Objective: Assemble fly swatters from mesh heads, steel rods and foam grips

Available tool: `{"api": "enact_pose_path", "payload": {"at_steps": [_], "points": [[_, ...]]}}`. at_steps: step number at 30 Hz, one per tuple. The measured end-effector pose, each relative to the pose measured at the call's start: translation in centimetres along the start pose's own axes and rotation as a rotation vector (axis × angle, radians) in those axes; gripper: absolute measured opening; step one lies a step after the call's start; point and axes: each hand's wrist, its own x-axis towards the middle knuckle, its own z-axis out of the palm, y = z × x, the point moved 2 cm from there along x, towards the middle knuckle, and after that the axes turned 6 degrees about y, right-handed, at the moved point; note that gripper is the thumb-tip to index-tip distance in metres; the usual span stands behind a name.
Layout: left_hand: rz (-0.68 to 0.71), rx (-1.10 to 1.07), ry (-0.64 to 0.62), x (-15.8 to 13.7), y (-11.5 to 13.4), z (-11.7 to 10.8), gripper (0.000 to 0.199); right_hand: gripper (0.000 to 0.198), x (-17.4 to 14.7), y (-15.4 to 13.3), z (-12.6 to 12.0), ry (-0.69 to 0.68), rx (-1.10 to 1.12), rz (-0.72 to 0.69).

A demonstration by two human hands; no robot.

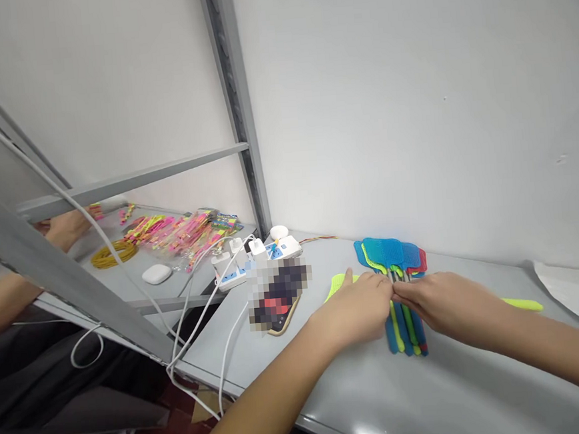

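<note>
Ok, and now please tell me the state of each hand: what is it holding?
Left hand: closed on the bundle of mesh swatters, one finger sticking out.
Right hand: closed on the same bundle, around its handles.

The fly swatters [390, 252] have mesh-patterned heads in blue, lime yellow and red, with blue, yellow and green handles [392, 336]. The table [384, 403] is grey, the wall [411, 100] white, the power strip [289, 246] white with blue sockets, the coil [105, 259] yellow.
</note>
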Motion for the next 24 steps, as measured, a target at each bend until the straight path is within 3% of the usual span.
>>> {"api": "enact_pose_path", "payload": {"at_steps": [3, 5, 9, 12, 14, 19, 24], "points": [[-0.012, 0.173, 0.167, 0.0, 0.5, 0.5, 0.034, 0.035, 0.1, 0.3, -0.5, -0.019, 0.134, 0.035], [-0.003, 0.289, 0.252, 0.2, 0.8, 1.0, 0.034, 0.035, 0.0, 0.6, -0.8, -0.081, 0.388, 0.073], [0.104, 0.415, 0.353, 0.3, 1.0, 1.7, 0.041, 0.041, -1.0, 1.2, -0.7, -0.417, 1.040, 0.274], [0.144, 0.406, 0.331, 0.3, 1.2, 1.7, 0.044, 0.042, -1.7, 1.4, -0.6, -0.557, 1.236, 0.382], [0.110, 0.369, 0.278, 0.2, 1.3, 1.5, 0.045, 0.041, -1.7, 1.3, -0.6, -0.499, 1.125, 0.337], [0.006, 0.236, 0.155, -0.4, 2.0, 0.1, 0.046, 0.036, -1.8, 0.5, -0.7, -0.101, 0.476, 0.142], [-0.052, 0.020, 0.101, -0.7, 2.2, -1.1, 0.041, 0.021, -2.7, -0.2, -0.7, 0.004, -0.010, 0.025]]}}
